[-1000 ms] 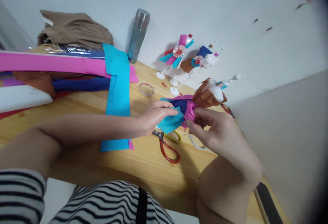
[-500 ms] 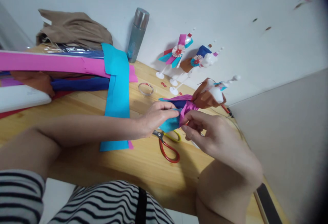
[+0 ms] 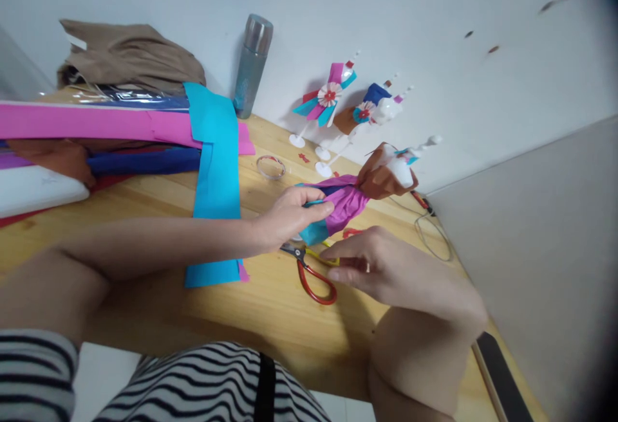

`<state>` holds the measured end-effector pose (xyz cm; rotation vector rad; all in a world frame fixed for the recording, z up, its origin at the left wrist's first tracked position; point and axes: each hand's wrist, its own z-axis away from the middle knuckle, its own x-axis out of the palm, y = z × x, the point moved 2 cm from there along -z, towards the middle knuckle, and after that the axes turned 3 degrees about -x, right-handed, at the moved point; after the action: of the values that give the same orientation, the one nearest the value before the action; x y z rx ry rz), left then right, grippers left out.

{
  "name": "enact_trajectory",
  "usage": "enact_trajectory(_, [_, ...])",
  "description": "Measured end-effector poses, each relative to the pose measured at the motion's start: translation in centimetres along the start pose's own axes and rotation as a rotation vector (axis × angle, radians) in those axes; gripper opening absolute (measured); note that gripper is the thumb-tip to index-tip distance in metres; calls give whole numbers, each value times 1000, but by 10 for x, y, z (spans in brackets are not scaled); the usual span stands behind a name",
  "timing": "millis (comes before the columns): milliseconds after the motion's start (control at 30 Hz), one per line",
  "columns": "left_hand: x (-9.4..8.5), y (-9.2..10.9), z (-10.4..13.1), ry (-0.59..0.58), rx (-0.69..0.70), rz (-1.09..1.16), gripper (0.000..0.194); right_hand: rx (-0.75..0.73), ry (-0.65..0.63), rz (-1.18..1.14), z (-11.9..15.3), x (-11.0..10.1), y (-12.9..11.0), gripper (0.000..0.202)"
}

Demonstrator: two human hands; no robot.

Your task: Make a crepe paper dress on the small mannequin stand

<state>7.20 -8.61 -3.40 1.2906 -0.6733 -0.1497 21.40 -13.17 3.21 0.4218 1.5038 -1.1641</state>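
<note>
On our pale wooden table [image 3: 159, 312] we have scissors [image 3: 299, 253] lying near the middle, a blue strip [image 3: 218, 184] partly over a pink one [image 3: 247, 139], a grey flask [image 3: 253, 65] standing by the wall, a clear ring [image 3: 271, 178], red cutouts [image 3: 304, 158], round-footed white stands [image 3: 323, 169] and a looped cable [image 3: 450, 258].

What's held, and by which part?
The left hand pinches the paper figure by its pink and blue skirt; whether the right hand grips the scissors is unclear.
</note>
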Motion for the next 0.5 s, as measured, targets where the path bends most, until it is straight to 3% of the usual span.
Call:
enact_trajectory(100, [-1, -4, -2, -32, -50, 87, 19, 87, -103, 10, 0, -3, 8, 33])
enact_trajectory(233, [-4, -8, -7, -45, -24, 126, 15, 224, -105, 37, -8, -6, 17, 37])
enact_trajectory(367, [-7, -9, -10, -37, -26, 112, 14, 207, -124, -57, -18, -1, 21, 27])
enact_trajectory(500, [-7, -9, -8, -64, 2, 85, 13, 159, -49, -77, -24, 6, 25, 16])
